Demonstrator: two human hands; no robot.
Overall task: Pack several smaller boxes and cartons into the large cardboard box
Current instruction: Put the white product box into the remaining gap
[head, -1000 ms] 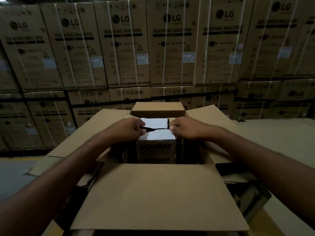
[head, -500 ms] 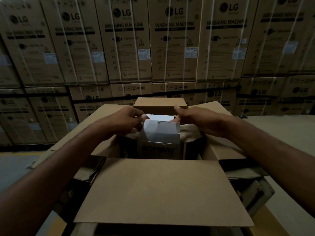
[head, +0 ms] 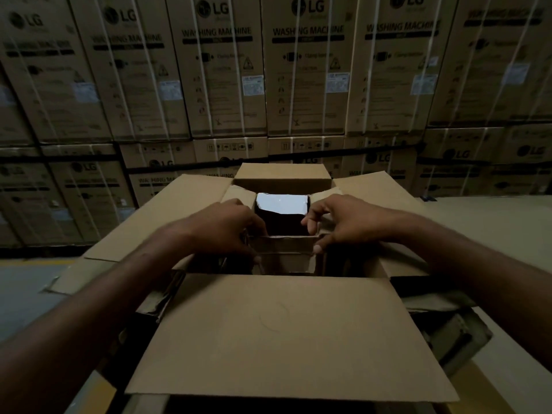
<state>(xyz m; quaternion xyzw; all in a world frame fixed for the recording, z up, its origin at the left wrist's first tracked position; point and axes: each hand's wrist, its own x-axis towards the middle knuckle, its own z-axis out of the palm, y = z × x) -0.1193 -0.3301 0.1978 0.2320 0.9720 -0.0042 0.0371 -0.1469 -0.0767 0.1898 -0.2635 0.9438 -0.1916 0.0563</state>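
The large cardboard box (head: 283, 333) stands open in front of me, its four flaps spread outward. Deep inside, against the far wall, sits a carton with a shiny white top (head: 282, 203) and a dark front. Just in front of it is a brown cardboard carton (head: 283, 249) with its upper edge level with my fingers. My left hand (head: 227, 228) pinches that edge at its left corner. At the right corner my right hand (head: 337, 222) grips the same edge. The rest of the box's inside is dark and hidden.
A wall of stacked, strapped LG washing machine boxes (head: 304, 70) rises close behind the large box. Dark objects (head: 454, 336) lie under the right flap and under the left flap (head: 158, 303). Grey floor (head: 27, 294) shows at the left.
The white-topped carton that both hands held has gone down deeper into the box. Both hands have let go of it and now grip the brown carton's edge in front of it.
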